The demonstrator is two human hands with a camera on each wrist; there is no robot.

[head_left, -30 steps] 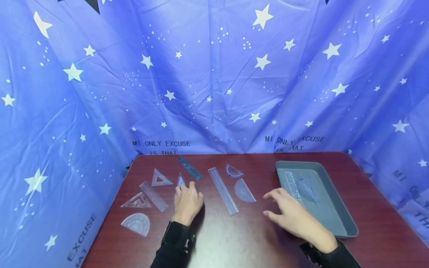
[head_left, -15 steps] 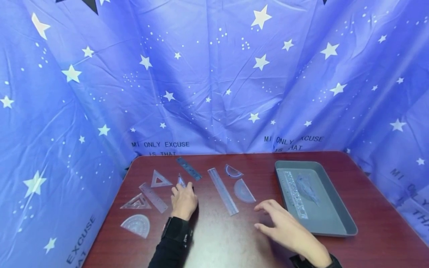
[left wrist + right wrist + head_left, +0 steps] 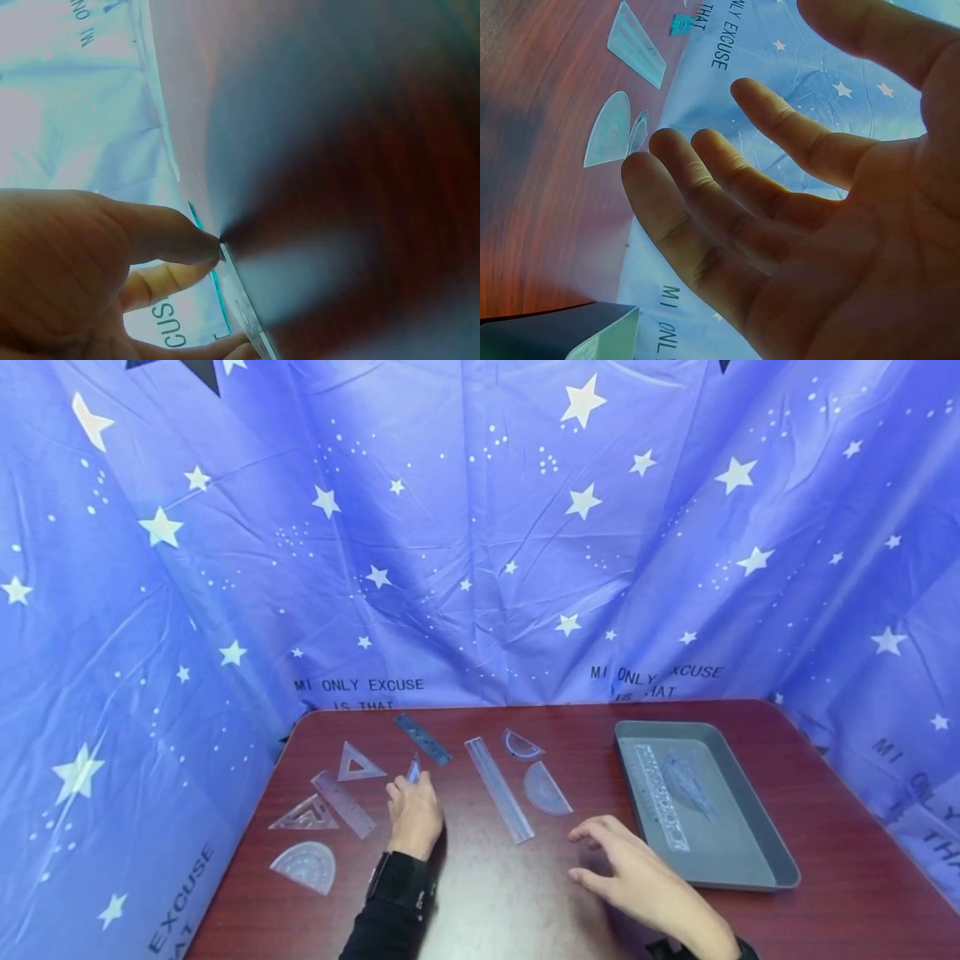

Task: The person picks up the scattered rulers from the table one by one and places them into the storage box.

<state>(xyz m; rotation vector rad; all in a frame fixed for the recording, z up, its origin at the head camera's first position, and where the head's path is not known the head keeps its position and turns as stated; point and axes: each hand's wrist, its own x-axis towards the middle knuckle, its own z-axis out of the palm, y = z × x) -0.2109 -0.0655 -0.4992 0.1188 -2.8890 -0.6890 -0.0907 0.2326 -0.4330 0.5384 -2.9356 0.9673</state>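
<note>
My left hand (image 3: 416, 817) pinches a small clear set square (image 3: 414, 768) between thumb and fingers. In the left wrist view the set square (image 3: 244, 307) is seen edge-on, partly hidden by the fingers. My right hand (image 3: 637, 877) hovers left of the grey tray (image 3: 757, 827), its fingers spread and slightly bent, holding nothing. Around the left hand lie a clear triangle (image 3: 360, 763), a short ruler (image 3: 343, 804), another triangle (image 3: 306, 815) and a protractor (image 3: 306, 867). A bluish ruler (image 3: 423, 739) lies behind it.
Between the hands lie a long clear ruler (image 3: 498, 789), a small protractor (image 3: 522, 745) and a larger protractor (image 3: 547, 788). The tray holds a patterned ruler (image 3: 662, 797) and a bluish clear piece (image 3: 686, 785). A starry blue curtain (image 3: 480, 527) encloses the table's back and sides.
The set square at my left fingertips has shifted right and turned upward, narrower to the view. My right hand has moved left, away from the tray, uncovering the patterned ruler.
</note>
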